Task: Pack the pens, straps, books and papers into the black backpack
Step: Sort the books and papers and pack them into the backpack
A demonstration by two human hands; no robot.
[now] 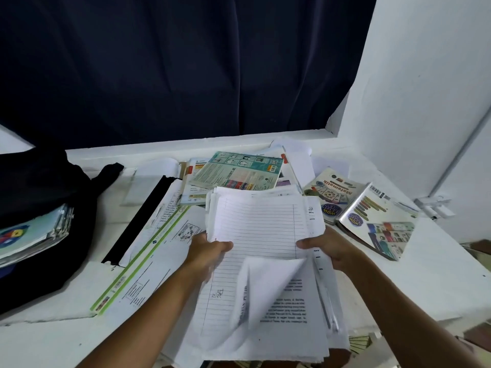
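Gripped at both side edges: paper stack (263, 235), left hand (210, 251), right hand (326, 248), over desk (438, 288) front edge; black backpack (39, 187) left edge.

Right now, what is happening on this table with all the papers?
A person grips a stack of loose papers with the left hand and the right hand above the white table. The black backpack lies at the left, some books already inside. More books, like the Matematik book, are not yet packed.

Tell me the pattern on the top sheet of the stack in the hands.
The top sheet is white with thin horizontal ruled lines and a vertical margin line near its right edge; head view.
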